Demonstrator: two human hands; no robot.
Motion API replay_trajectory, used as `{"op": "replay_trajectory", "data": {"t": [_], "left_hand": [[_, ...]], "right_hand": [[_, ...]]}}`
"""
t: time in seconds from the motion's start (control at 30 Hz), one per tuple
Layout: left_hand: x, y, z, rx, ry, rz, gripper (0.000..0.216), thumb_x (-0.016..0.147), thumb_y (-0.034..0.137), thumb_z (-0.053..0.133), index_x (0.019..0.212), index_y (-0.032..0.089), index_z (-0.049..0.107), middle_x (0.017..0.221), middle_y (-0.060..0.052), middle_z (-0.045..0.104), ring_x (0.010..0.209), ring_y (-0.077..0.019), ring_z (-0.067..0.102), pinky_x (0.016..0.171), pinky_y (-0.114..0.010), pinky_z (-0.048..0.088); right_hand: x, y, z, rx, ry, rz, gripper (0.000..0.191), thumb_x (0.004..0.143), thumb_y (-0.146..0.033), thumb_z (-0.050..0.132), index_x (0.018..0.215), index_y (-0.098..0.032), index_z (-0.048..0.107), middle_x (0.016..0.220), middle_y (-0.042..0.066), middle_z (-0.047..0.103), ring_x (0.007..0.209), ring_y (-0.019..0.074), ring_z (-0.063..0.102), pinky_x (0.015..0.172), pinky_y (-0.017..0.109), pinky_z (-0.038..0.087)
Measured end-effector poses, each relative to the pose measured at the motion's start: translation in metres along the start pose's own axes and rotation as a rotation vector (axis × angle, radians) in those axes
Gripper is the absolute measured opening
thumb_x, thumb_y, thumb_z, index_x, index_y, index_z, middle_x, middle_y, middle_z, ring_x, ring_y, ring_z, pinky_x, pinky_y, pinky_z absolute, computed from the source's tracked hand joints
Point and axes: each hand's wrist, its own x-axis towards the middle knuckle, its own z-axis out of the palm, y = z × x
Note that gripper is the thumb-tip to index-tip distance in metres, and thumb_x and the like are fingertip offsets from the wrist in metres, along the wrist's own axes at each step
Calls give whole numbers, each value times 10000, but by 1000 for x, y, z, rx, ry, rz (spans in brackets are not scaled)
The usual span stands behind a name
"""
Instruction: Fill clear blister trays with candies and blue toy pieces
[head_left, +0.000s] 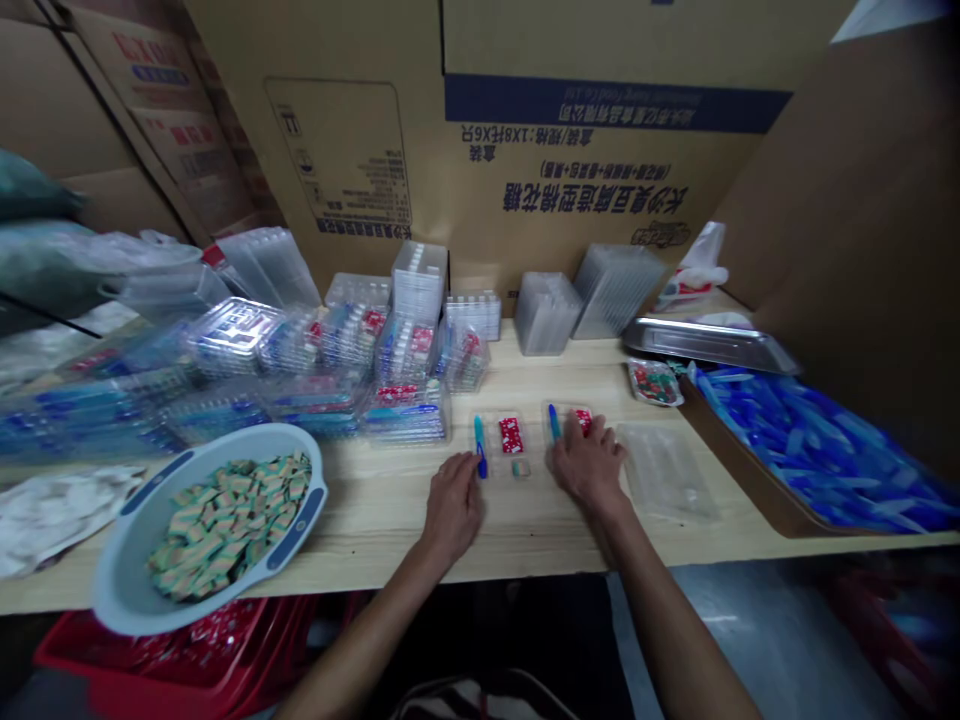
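My left hand is closed at the lower left of a clear plastic tray, its fingertips on a slim blue pen-like stick. In that tray lie a red packet with white marks and a small striped block. To the right, my right hand bends over a second clear tray, fingers on another red packet that it partly covers. A blue pen-like stick lies at this tray's left side. Beside my right hand is a flat clear plastic tray.
A pale blue basin of striped blocks stands at left. Filled clear packs are piled behind it. Stacked empty trays stand at the back against a large carton. A cardboard box of blue sticks sits at right.
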Motion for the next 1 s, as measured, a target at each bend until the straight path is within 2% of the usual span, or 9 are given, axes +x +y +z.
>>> {"op": "replay_trajectory", "data": {"t": [0.1, 0.17, 0.27, 0.4, 0.5, 0.7, 1.0], "left_hand": [[1, 0, 1, -40, 43, -23, 442, 974, 172, 343, 1360, 149, 556, 1308, -130, 653, 1227, -239, 588, 1066, -441, 482], [1, -3, 2, -56, 57, -30, 450, 963, 179, 353, 1369, 136, 541, 1316, -142, 648, 1230, -245, 587, 1069, -447, 480], [0, -7, 4, -83, 59, -55, 465, 930, 157, 365, 1359, 138, 545, 1321, -140, 646, 1241, -245, 581, 1076, -453, 475], [-2, -6, 4, -130, 56, -112, 462, 906, 146, 389, 1330, 159, 571, 1306, -124, 658, 1219, -241, 593, 1074, -450, 477], [-2, -3, 3, -164, 49, -129, 472, 883, 132, 403, 1313, 175, 592, 1283, -111, 672, 1208, -243, 595, 1067, -453, 479], [-2, -1, 1, -160, 16, -139, 569, 815, 88, 415, 1355, 161, 577, 1318, -127, 651, 1229, -252, 583, 1075, -472, 474], [-4, -7, 5, -173, 10, -150, 541, 863, 135, 442, 1396, 128, 538, 1347, -157, 629, 1249, -265, 577, 1086, -478, 470]], "right_hand": [[0, 1, -1, 18, 2, 25, 651, 1036, -518, 310, 1557, -131, 368, 1533, 310, 322, 1375, 487, 371, 1041, 653, 311], [0, -2, 1, 23, -5, 13, 708, 1005, -586, 368, 1562, -149, 355, 1555, 293, 287, 1376, 494, 351, 1031, 656, 318], [3, -6, 2, 8, -11, 36, 738, 949, -551, 499, 1566, -176, 341, 1582, 272, 236, 1350, 493, 369, 1007, 648, 346], [3, -13, -9, 34, -52, 58, 778, 930, -555, 520, 1587, -200, 304, 1559, 261, 277, 1259, 473, 465, 971, 620, 397], [-10, -32, -20, 72, -57, -16, 759, 945, -597, 477, 1589, -231, 312, 1558, 234, 291, 1217, 462, 495, 948, 604, 426], [-42, -83, -27, 55, -33, -170, 739, 917, -541, 560, 1565, -238, 375, 1570, 246, 277, 1176, 472, 506, 908, 593, 436], [-51, -97, -12, 26, 60, -230, 730, 892, -555, 571, 1530, -225, 437, 1558, 254, 308, 1130, 469, 509, 852, 589, 446]]}}
